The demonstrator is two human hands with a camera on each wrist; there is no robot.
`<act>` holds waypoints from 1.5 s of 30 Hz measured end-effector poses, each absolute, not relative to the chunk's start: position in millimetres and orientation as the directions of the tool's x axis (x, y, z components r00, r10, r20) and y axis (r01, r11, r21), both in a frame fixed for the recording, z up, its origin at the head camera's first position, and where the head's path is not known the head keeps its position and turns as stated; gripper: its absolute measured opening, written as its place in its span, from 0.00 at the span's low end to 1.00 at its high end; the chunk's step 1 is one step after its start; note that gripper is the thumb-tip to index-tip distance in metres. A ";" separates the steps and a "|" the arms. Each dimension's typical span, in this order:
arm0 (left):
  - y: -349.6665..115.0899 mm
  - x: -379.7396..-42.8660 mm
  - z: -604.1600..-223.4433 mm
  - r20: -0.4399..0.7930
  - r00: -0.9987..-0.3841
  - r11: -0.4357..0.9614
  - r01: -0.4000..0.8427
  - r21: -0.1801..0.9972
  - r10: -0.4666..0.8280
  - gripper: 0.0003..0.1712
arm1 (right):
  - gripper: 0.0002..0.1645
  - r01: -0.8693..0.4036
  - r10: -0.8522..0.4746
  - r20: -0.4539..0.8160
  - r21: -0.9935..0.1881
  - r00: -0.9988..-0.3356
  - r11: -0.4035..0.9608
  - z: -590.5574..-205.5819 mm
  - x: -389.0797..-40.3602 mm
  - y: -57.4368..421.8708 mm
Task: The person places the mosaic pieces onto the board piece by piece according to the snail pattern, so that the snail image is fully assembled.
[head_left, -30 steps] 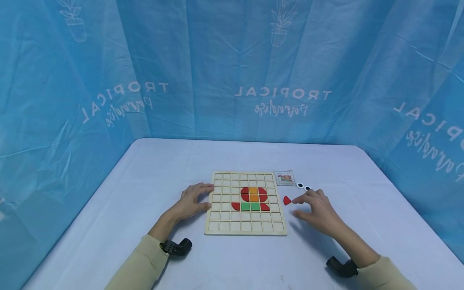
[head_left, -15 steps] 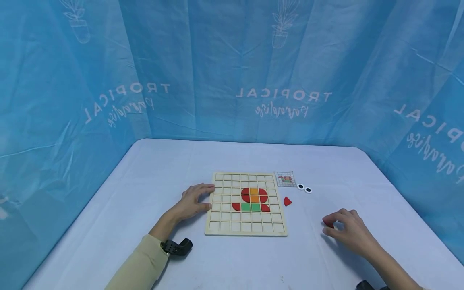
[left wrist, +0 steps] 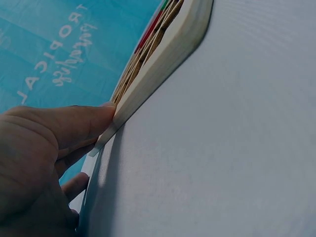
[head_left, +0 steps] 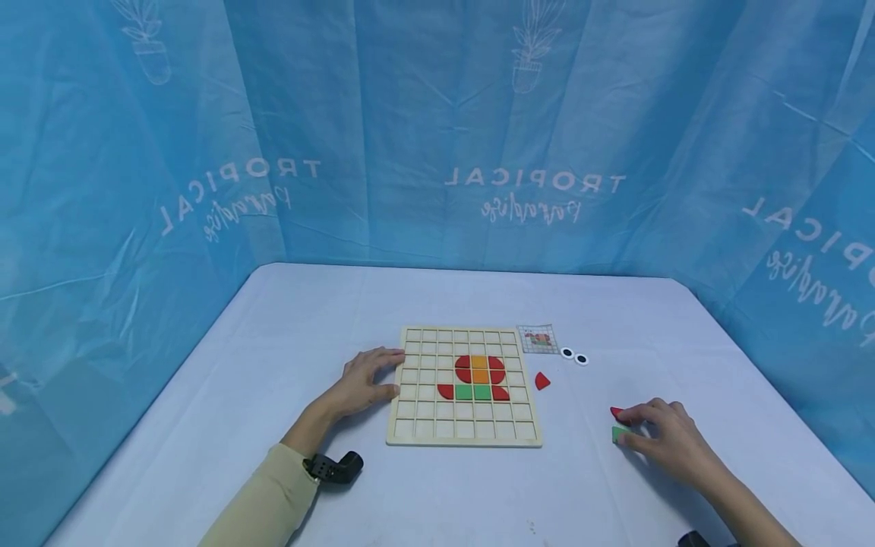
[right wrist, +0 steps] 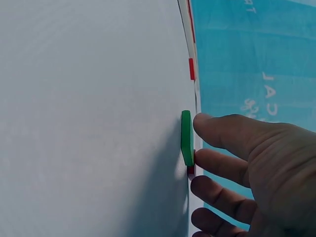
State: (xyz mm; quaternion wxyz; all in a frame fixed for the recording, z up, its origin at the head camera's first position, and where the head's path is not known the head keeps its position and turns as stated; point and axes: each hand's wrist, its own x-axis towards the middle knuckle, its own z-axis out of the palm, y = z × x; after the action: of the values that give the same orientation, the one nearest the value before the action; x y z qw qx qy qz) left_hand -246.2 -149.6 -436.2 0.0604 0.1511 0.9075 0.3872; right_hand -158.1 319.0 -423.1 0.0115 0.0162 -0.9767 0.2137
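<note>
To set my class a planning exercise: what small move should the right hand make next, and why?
Probably, the right hand should secure a pinch on the green square: it is right by the thumb, off the grid board, and whether it is gripped is unclear. The left hand is at the board's left edge, away from it.

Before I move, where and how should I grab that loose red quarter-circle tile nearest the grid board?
Pinch the red quarter-circle tile by opposite edges, probably coming down from its right side. It lies flat on the white tabletop, so its thin rim seems the best hold; the wooden grid board sits close on its left, and your right hand is off to its right.
</note>
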 end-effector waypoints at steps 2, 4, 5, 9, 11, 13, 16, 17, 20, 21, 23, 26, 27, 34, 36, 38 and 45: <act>-149.6 -246.2 -436.1 0.009 -0.947 0.654 0.229 0.721 0.321 0.33 | 0.20 -0.040 -0.029 0.033 -0.418 -0.999 0.907 -422.9 -157.9 319.7; -149.5 -246.3 -436.0 0.014 -0.946 0.656 0.236 0.717 0.325 0.33 | 0.20 -0.054 -0.040 0.042 -0.416 -0.998 0.908 -422.7 -157.1 320.5; -149.6 -246.4 -435.9 0.015 -0.945 0.657 0.238 0.715 0.326 0.33 | 0.19 -0.060 -0.046 0.044 -0.416 -0.998 0.907 -422.0 -156.2 320.6; -149.8 -246.4 -435.3 0.014 -0.946 0.659 0.237 0.714 0.325 0.34 | 0.20 -0.049 -0.051 0.007 -0.419 -0.999 0.907 -420.4 -154.2 319.8; -150.0 -246.5 -435.6 0.011 -0.946 0.661 0.234 0.713 0.323 0.34 | 0.21 -0.035 -0.045 -0.014 -0.421 -0.999 0.906 -420.7 -153.7 319.4; -150.1 -246.4 -435.9 0.005 -0.948 0.663 0.227 0.713 0.319 0.34 | 0.22 -0.022 -0.038 -0.029 -0.423 -0.999 0.906 -421.6 -154.0 319.4; -150.5 -246.3 -436.5 0.005 -0.948 0.665 0.227 0.711 0.318 0.34 | 0.21 -0.018 -0.034 -0.030 -0.427 -0.999 0.904 -423.2 -153.8 319.3; -150.5 -246.3 -436.6 0.002 -0.949 0.664 0.222 0.714 0.315 0.34 | 0.22 -0.017 -0.034 -0.030 -0.430 -0.999 0.903 -423.8 -153.7 319.3; -150.4 -246.0 -436.3 0.007 -0.948 0.659 0.226 0.718 0.318 0.34 | 0.22 -0.020 -0.033 -0.022 -0.430 -0.999 0.903 -425.1 -153.2 319.2; -150.3 -246.0 -436.1 0.008 -0.947 0.656 0.228 0.719 0.320 0.34 | 0.22 -0.024 -0.035 -0.016 -0.429 -0.999 0.903 -425.5 -153.2 319.4; -150.3 -246.1 -436.1 0.010 -0.946 0.651 0.230 0.723 0.324 0.34 | 0.22 -0.029 -0.037 -0.011 -0.425 -0.999 0.905 -425.6 -152.9 319.5; -150.5 -246.5 -436.6 0.014 -0.944 0.650 0.237 0.723 0.328 0.34 | 0.22 -0.039 -0.043 0.000 -0.422 -0.999 0.906 -425.6 -152.7 319.8; -150.6 -246.7 -436.9 0.014 -0.945 0.649 0.236 0.723 0.328 0.34 | 0.22 -0.042 -0.045 0.002 -0.420 -0.999 0.906 -425.7 -152.6 319.9; -150.8 -247.1 -437.7 0.018 -0.944 0.651 0.240 0.720 0.328 0.34 | 0.20 -0.064 -0.060 0.024 -0.406 -0.998 0.912 -425.1 -154.0 319.3; -151.1 -246.9 -437.4 0.018 -0.944 0.651 0.241 0.719 0.330 0.34 | 0.19 -0.076 -0.066 0.039 -0.403 -0.997 0.912 -423.9 -155.6 316.9; -151.2 -246.4 -436.7 0.016 -0.945 0.651 0.238 0.721 0.328 0.34 | 0.17 -0.090 -0.074 0.054 -0.415 -0.996 0.906 -421.6 -158.2 312.4; -150.8 -245.0 -434.5 0.011 -0.944 0.643 0.233 0.730 0.330 0.34 | 0.15 -0.138 -0.112 0.085 -0.433 -0.990 0.891 -408.1 -179.5 274.5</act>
State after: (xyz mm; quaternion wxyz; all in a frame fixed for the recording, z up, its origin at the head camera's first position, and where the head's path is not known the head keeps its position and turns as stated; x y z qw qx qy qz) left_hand -245.0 -150.8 -434.5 0.0617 0.1556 0.9042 0.3929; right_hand -179.5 274.5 -408.1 0.0291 0.0644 -0.9719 0.2246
